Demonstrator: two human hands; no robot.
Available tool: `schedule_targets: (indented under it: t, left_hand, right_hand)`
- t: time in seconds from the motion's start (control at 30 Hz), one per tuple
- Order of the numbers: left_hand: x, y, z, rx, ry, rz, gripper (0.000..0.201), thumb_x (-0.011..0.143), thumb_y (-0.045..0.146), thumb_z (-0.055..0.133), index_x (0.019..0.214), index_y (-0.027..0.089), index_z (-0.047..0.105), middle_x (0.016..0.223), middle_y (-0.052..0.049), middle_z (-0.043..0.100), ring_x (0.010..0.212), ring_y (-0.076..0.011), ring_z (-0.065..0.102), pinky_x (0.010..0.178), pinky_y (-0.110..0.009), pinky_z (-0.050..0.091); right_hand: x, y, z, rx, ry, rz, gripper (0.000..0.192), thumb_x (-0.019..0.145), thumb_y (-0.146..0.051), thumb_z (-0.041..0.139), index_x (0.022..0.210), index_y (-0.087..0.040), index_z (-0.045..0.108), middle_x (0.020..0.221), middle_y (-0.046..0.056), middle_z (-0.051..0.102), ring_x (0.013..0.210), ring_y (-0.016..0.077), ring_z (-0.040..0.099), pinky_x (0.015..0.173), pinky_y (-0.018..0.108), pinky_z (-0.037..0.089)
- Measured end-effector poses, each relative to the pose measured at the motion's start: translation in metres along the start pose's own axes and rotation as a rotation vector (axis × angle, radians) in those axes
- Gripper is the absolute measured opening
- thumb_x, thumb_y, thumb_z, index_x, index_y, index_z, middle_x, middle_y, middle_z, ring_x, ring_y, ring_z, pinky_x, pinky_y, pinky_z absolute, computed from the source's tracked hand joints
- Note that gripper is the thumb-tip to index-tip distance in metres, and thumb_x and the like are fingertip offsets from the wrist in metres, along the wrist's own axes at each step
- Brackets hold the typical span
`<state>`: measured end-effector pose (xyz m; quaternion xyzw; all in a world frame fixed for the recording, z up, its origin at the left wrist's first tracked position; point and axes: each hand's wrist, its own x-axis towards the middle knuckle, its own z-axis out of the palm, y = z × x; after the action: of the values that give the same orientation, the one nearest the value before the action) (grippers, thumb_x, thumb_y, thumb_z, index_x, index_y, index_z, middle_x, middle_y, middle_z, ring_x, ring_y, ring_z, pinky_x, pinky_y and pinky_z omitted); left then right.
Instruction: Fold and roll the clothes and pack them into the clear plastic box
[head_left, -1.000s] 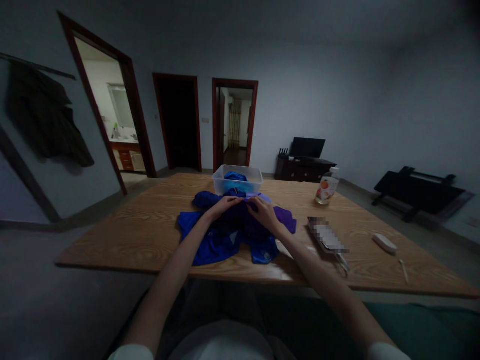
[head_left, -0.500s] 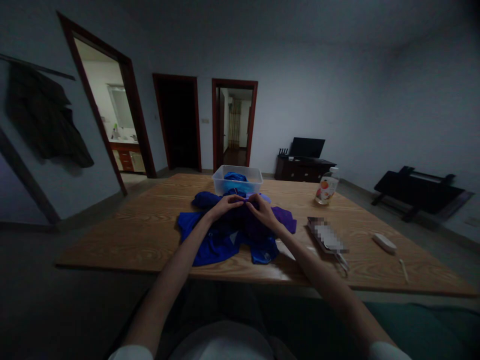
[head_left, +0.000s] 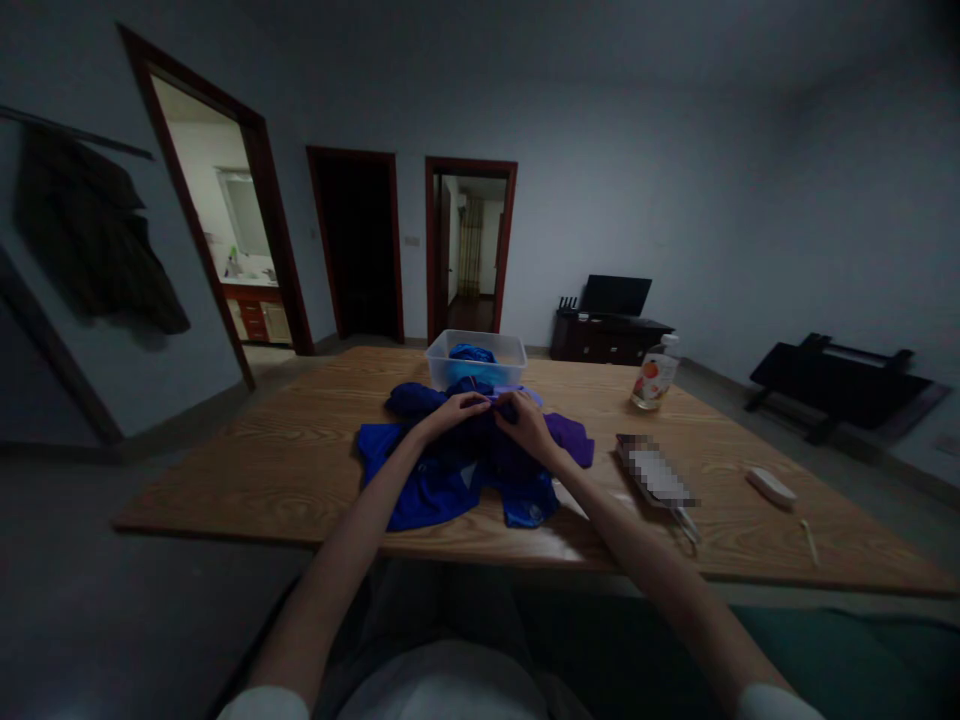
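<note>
Both my hands meet over a crumpled purple garment [head_left: 571, 438] on the table. My left hand [head_left: 454, 411] pinches its dark purple edge between thumb and fingers. Close beside it, my right hand [head_left: 525, 420] is closed on the same edge, its fingers curled. Under and in front of the purple cloth spreads a blue garment [head_left: 435, 500] with a small pale triangle on it. Just beyond my hands stands a clear plastic bin [head_left: 510, 352] with bright blue cloth [head_left: 472, 354] inside. The exact fold between my fingertips is too small and dark to make out.
On the right of the wooden table [head_left: 270, 460] stand a bottle [head_left: 654, 375] with a fruit label, a blurred-out flat item [head_left: 656, 475], a white oval object [head_left: 771, 488] and a thin pale stick [head_left: 809, 542]. A TV [head_left: 616, 296] is against the far wall.
My right hand's fingers have curled in a little more at the purple edge. My left hand and the garments stay nearly where they were.
</note>
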<state>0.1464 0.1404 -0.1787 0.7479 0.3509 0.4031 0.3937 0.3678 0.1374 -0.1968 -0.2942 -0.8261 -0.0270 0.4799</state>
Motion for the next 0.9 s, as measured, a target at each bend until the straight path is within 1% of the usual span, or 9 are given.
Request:
schedule_targets:
  t: [0.13,0.23,0.3,0.4,0.5,0.6,0.73,0.83,0.9]
  left_hand:
    - [0.001,-0.004,-0.001,0.029,-0.014,-0.002,0.053,0.085,0.061,0.066,0.112,0.016,0.073,0.116,-0.008,0.072,0.11,-0.0243,0.063,0.103,-0.032,0.045]
    - [0.0,-0.001,0.0,0.041,-0.019,0.019,0.052,0.084,0.061,0.067,0.108,0.015,0.074,0.11,-0.007,0.073,0.105,-0.0235,0.064,0.097,-0.031,0.047]
    - [-0.002,0.003,0.0,0.042,-0.005,0.033,0.052,0.084,0.061,0.068,0.107,0.015,0.075,0.109,-0.007,0.073,0.105,-0.023,0.064,0.096,-0.031,0.046]
    - [-0.003,0.007,0.001,0.03,0.025,0.043,0.051,0.082,0.059,0.07,0.108,0.016,0.074,0.111,-0.008,0.072,0.106,-0.0234,0.063,0.097,-0.031,0.047]
    - [-0.003,0.008,0.001,0.015,0.062,0.052,0.05,0.08,0.057,0.073,0.109,0.016,0.074,0.113,-0.008,0.071,0.108,-0.0235,0.063,0.099,-0.032,0.047]
    - [-0.004,0.009,0.002,0.023,0.09,0.083,0.048,0.08,0.054,0.075,0.109,0.016,0.073,0.113,-0.008,0.071,0.109,-0.0237,0.063,0.102,-0.034,0.047]
    - [-0.006,0.012,0.002,0.04,0.098,0.099,0.046,0.081,0.051,0.075,0.111,0.017,0.073,0.115,-0.008,0.071,0.112,-0.0241,0.063,0.103,-0.034,0.046]
    - [-0.004,0.01,0.002,0.066,0.103,0.08,0.047,0.081,0.053,0.074,0.112,0.017,0.073,0.116,-0.008,0.071,0.112,-0.0241,0.063,0.101,-0.033,0.047]
    - [-0.003,0.007,0.001,0.09,0.083,0.06,0.048,0.084,0.056,0.07,0.111,0.017,0.073,0.114,-0.008,0.072,0.109,-0.0239,0.064,0.099,-0.032,0.048]
  right_hand:
    - [-0.002,-0.007,-0.005,-0.1,-0.052,-0.102,0.011,0.094,-0.024,0.061,0.105,-0.02,0.061,0.1,0.009,0.065,0.099,0.0257,0.058,0.091,0.039,0.044]
    - [-0.002,-0.008,-0.006,-0.118,-0.061,-0.133,0.01,0.094,-0.023,0.06,0.103,-0.019,0.061,0.098,0.009,0.065,0.097,0.026,0.058,0.09,0.04,0.043]
    - [-0.001,-0.009,-0.006,-0.087,-0.046,-0.106,0.01,0.094,-0.025,0.061,0.102,-0.019,0.06,0.096,0.009,0.064,0.096,0.0254,0.058,0.088,0.039,0.044]
    - [0.001,-0.009,-0.006,0.044,-0.026,-0.011,0.013,0.096,-0.032,0.06,0.1,-0.02,0.059,0.096,0.007,0.064,0.092,0.023,0.06,0.084,0.036,0.046]
    - [0.003,-0.008,-0.007,0.231,-0.055,0.095,0.021,0.1,-0.04,0.054,0.108,-0.02,0.059,0.1,0.006,0.066,0.09,0.0207,0.062,0.082,0.034,0.049]
    - [0.005,-0.005,-0.008,0.345,-0.109,0.156,0.029,0.099,-0.046,0.056,0.114,-0.022,0.061,0.108,0.005,0.068,0.097,0.0213,0.064,0.087,0.034,0.051]
    - [0.005,0.001,-0.006,0.368,-0.128,0.175,0.03,0.097,-0.047,0.059,0.112,-0.022,0.066,0.108,0.005,0.069,0.1,0.0225,0.065,0.09,0.035,0.051]
    - [0.005,0.005,-0.004,0.322,-0.077,0.157,0.025,0.095,-0.04,0.061,0.109,-0.021,0.066,0.105,0.004,0.07,0.098,0.0222,0.065,0.09,0.035,0.05]
    - [0.005,0.005,-0.003,0.237,-0.032,0.136,0.02,0.092,-0.034,0.063,0.107,-0.021,0.066,0.103,0.004,0.069,0.095,0.0221,0.064,0.088,0.035,0.049]
